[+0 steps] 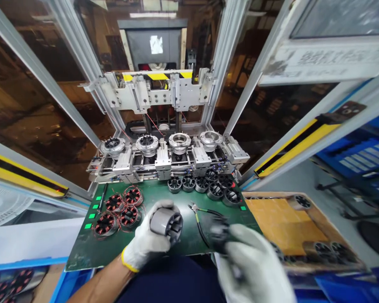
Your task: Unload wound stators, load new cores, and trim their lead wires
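My left hand point(145, 244), in a white glove, is closed around a grey slotted stator core point(167, 224) held over the green work mat point(189, 248). My right hand point(255, 269), also gloved and blurred by motion, grips a second dark core point(219, 233) just right of the first. Wound stators with red copper wire point(118, 210) lie on the mat to the left. A row of bare grey cores point(205, 185) sits along the mat's far edge. Small cutters point(197, 210) lie between them.
Behind the mat stands a winding machine with round fixtures point(162, 145), two loaded with cores. A cardboard tray point(287, 223) with more cores lies to the right. A blue bin point(6, 282) of wound stators is at lower left. Yellow safety light bars flank both sides.
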`<state>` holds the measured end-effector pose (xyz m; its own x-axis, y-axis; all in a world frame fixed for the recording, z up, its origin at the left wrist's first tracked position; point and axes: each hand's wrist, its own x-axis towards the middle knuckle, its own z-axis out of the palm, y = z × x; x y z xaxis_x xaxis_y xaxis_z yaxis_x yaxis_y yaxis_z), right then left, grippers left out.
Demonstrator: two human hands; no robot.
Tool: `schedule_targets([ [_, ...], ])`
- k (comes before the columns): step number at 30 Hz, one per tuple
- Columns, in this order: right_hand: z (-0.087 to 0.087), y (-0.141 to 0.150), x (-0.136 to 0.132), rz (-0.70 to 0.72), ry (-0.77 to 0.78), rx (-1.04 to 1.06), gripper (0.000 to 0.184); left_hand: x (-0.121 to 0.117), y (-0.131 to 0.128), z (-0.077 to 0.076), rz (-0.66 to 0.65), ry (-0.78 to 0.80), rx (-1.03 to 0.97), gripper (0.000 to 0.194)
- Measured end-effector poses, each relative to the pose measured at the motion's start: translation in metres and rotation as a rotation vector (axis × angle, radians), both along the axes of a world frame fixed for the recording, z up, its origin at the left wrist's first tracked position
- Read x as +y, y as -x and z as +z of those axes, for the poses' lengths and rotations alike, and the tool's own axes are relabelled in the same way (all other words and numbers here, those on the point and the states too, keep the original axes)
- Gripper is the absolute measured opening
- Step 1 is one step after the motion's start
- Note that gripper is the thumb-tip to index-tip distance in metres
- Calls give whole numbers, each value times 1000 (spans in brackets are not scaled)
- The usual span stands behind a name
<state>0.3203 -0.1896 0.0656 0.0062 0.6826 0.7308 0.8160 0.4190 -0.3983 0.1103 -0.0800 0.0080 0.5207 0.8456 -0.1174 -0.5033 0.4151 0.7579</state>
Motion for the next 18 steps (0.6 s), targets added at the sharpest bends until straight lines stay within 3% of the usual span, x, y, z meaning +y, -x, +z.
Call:
schedule_targets([
  [3, -18, 47, 25, 159, -85, -18, 41, -6, 5, -5, 78, -128, 114, 86],
  [6, -27, 73, 38, 245, -87, 13, 43, -10, 17, -3, 128, -212, 308, 90],
  [11, -22, 73, 45, 365, -28, 0, 37, -12, 33, 7, 167, -278, 484, 89],
  [18, -17, 72, 57, 489, 70, -85, 25, -11, 40, 5, 173, -246, 477, 90],
])
